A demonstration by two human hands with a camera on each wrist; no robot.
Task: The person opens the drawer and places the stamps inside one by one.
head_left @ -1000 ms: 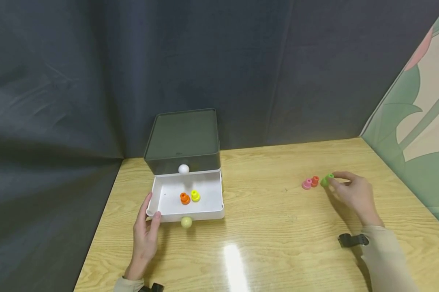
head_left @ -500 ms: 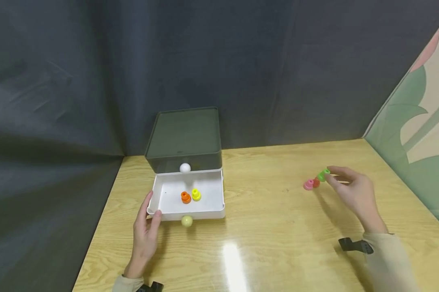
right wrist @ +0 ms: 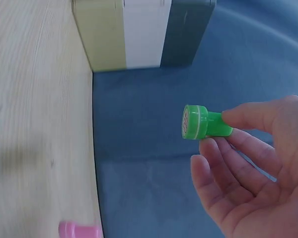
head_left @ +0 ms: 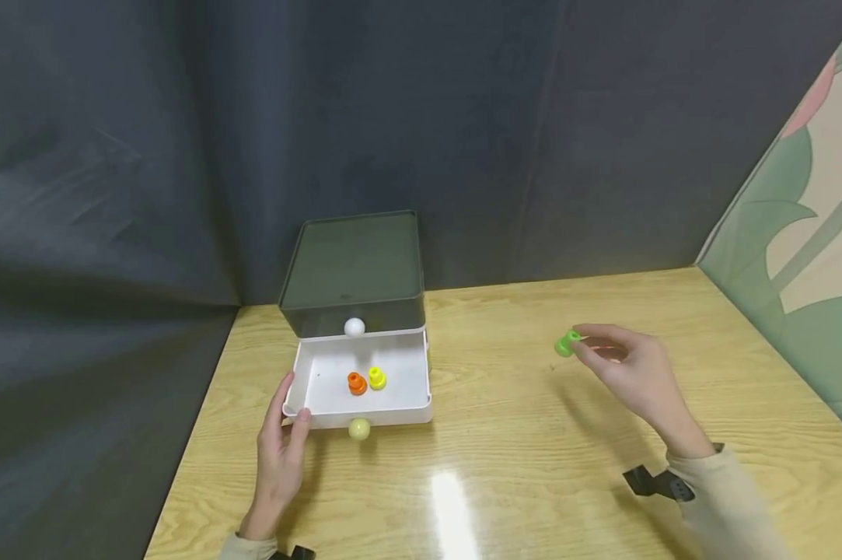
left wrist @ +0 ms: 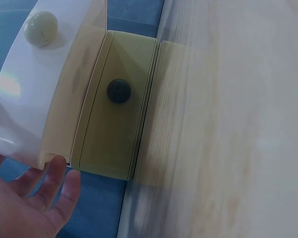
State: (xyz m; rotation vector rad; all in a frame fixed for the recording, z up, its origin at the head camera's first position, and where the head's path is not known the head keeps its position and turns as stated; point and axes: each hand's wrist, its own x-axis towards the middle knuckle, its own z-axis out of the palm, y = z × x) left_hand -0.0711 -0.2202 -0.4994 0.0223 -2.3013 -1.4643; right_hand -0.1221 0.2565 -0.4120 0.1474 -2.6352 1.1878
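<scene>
My right hand (head_left: 637, 377) pinches a green toy stamp (head_left: 567, 343) between thumb and fingers, above the table. Its round printed face shows on the green stamp (right wrist: 191, 122) in the right wrist view. At the left, my left hand (head_left: 281, 455) grips the front left corner of a white drawer (head_left: 393, 414), thumb at the front and fingers along the side. That drawer is pulled out of a small cabinet (head_left: 354, 260). Inside it stand an orange stamp (head_left: 357, 383) and a yellow stamp (head_left: 377, 378).
A pink stamp (right wrist: 79, 230) is on the table, mostly hidden by my right hand in the head view. Below the white drawer is a closed olive drawer (left wrist: 107, 134) with a dark knob (left wrist: 119, 91). Dark cloth (head_left: 476, 155) hangs behind the table.
My right hand has lifted the green stamp off the table and carried it left, past the pink and red stamps. My left hand stays at the drawer corner.
</scene>
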